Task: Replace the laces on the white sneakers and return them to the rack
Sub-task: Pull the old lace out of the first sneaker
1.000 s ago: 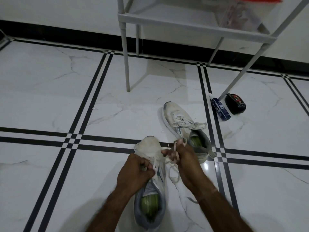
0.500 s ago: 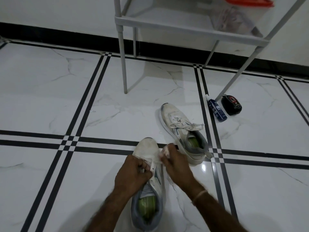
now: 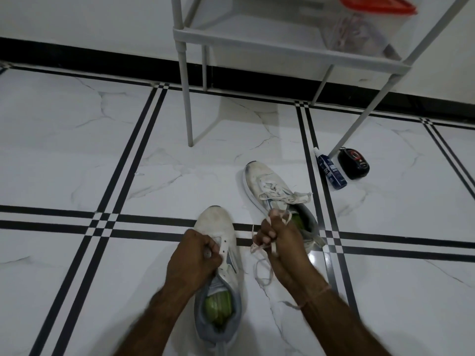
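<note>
The near white sneaker was gripped at its eyelets by the left hand on the floor, while a white lace was clutched in the right hand; the second sneaker lay just beyond, near the rack.

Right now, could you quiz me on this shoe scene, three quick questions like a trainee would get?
1. True or false: the far sneaker has a lace threaded through it.
2. What does the right hand grip? A) a loose white lace B) a blue bottle C) a rack leg
3. Fill the gap: the left hand holds the near sneaker, which rests on the ____.
Key: 1 true; 2 A; 3 floor.
</note>
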